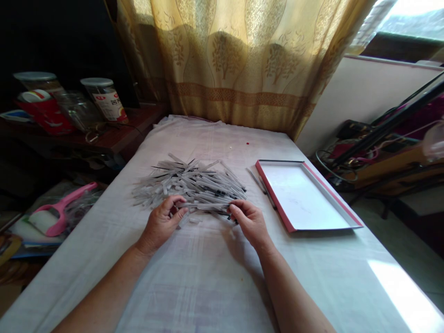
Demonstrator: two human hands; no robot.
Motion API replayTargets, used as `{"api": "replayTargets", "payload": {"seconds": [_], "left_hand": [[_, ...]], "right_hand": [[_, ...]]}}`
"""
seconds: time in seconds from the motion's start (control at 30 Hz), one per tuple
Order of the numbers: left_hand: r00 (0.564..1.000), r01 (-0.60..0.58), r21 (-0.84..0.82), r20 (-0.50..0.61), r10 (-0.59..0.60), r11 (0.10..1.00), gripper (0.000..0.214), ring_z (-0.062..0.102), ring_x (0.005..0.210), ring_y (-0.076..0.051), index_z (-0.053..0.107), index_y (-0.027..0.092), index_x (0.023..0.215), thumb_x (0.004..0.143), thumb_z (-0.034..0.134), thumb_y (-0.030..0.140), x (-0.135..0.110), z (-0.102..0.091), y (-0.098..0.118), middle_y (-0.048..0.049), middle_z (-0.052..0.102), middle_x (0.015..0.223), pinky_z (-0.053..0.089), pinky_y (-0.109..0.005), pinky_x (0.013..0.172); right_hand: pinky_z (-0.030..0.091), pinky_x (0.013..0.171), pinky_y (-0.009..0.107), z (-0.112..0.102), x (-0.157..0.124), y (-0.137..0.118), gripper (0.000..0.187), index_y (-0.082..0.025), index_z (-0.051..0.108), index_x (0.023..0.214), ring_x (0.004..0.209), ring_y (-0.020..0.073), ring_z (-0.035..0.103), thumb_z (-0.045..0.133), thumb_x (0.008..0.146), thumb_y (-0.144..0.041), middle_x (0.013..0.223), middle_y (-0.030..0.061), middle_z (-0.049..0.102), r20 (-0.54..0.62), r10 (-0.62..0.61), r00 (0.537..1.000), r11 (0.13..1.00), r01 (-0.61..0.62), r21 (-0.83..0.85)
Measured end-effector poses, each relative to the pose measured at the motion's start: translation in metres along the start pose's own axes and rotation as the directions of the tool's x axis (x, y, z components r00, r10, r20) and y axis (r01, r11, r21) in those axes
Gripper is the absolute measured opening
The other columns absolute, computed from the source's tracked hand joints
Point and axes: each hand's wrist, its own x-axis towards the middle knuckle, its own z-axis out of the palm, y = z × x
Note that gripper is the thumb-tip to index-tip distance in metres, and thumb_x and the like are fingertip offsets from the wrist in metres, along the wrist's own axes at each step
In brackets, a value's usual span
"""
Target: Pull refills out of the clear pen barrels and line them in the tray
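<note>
Between my hands a slim, see-through pen [207,206] is stretched level, just above the near edge of a pile. My left hand [161,221] pinches its left end between thumb and fingers. At the other end, the thumb and fingers of my right hand [250,223] are closed on it. Behind and below lies a heap of clear grey pen pieces [190,180], some with black parts, pointing many ways. A few short clear caps [194,221] lie in front of the heap. Fingertips hide the pen's ends.
Right of the heap sits a shallow red-edged box [291,225] with a white inside; loose pens [256,179] lie along its left side. The cloth-covered table [180,286] meets a gold curtain [225,60]. Jars [107,104] and a pink-handled item [64,210] stand left.
</note>
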Motion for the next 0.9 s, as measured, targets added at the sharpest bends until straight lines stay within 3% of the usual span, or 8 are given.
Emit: {"api": "replayTargets", "payload": {"seconds": [0.17, 0.33, 0.43, 0.6, 0.77, 0.9], "left_hand": [[0.995, -0.077, 0.095, 0.078, 0.07, 0.992, 0.035, 0.06, 0.061, -0.016, 0.062, 0.021, 0.075, 0.089, 0.05, 0.051, 0.001, -0.004, 0.005, -0.0006, 0.064, 0.066, 0.047, -0.024, 0.06], [0.996, 0.03, 0.012, 0.084, -0.031, 0.999, 0.046, 0.052, 0.051, -0.013, 0.052, 0.021, 0.061, 0.092, 0.042, 0.054, 0.004, -0.007, 0.001, 0.0019, 0.053, 0.053, 0.041, -0.022, 0.05], [0.995, 0.067, -0.029, 0.079, -0.065, 0.997, 0.046, 0.05, 0.05, -0.013, 0.054, 0.021, 0.064, 0.091, 0.043, 0.055, 0.004, -0.007, -0.003, 0.0026, 0.05, 0.051, 0.039, -0.021, 0.047], [0.992, 0.048, -0.011, 0.114, -0.046, 0.999, 0.044, 0.049, 0.049, -0.013, 0.056, 0.02, 0.065, 0.091, 0.044, 0.054, 0.004, -0.007, -0.004, 0.0033, 0.048, 0.049, 0.039, -0.021, 0.047], [0.99, 0.018, 0.0, 0.139, -0.018, 1.0, 0.044, 0.049, 0.049, -0.012, 0.055, 0.02, 0.064, 0.091, 0.044, 0.054, 0.004, -0.007, -0.001, 0.0043, 0.045, 0.048, 0.039, -0.02, 0.047], [0.98, 0.013, -0.009, 0.198, -0.011, 1.0, 0.043, 0.048, 0.047, -0.012, 0.056, 0.02, 0.066, 0.091, 0.044, 0.053, 0.002, -0.007, 0.0, 0.005, 0.045, 0.048, 0.039, -0.02, 0.047]], "right_hand": [[0.049, 0.052, 0.027, -0.004, 0.002, 0.0, 0.026, -0.02, 0.072, 0.079, 0.056, 0.0144, 0.06, 0.07, 0.074, -0.045, 0.066, 0.0028, 0.071, -0.042, -0.017, 0.999, 0.999, 0.018, 0.03], [0.05, 0.054, 0.028, -0.024, 0.01, 0.004, 0.029, -0.019, 0.072, 0.086, 0.057, 0.016, 0.062, 0.069, 0.074, -0.046, 0.07, 0.0038, 0.072, -0.167, 0.004, 0.986, 1.0, 0.0, 0.026], [0.052, 0.061, 0.032, -0.036, 0.012, 0.008, 0.024, -0.019, 0.074, 0.081, 0.063, 0.0188, 0.065, 0.067, 0.074, -0.041, 0.071, 0.0049, 0.074, -0.096, -0.036, 0.995, 0.979, 0.016, -0.203], [0.052, 0.067, 0.036, -0.043, 0.009, 0.008, 0.021, -0.022, 0.078, 0.087, 0.072, 0.023, 0.07, 0.063, 0.074, -0.028, 0.079, 0.0056, 0.077, 0.097, -0.027, 0.995, 0.856, 0.073, -0.512], [0.053, 0.067, 0.036, -0.042, 0.007, 0.003, 0.022, -0.022, 0.077, 0.092, 0.073, 0.0236, 0.07, 0.062, 0.077, -0.027, 0.082, 0.0064, 0.078, 0.128, -0.053, 0.99, 0.813, 0.117, -0.57], [0.053, 0.067, 0.034, -0.034, 0.006, 0.0, 0.026, -0.021, 0.077, 0.093, 0.073, 0.0216, 0.069, 0.058, 0.084, -0.037, 0.083, 0.0069, 0.077, 0.074, -0.123, 0.99, 0.865, 0.144, -0.48]]}}
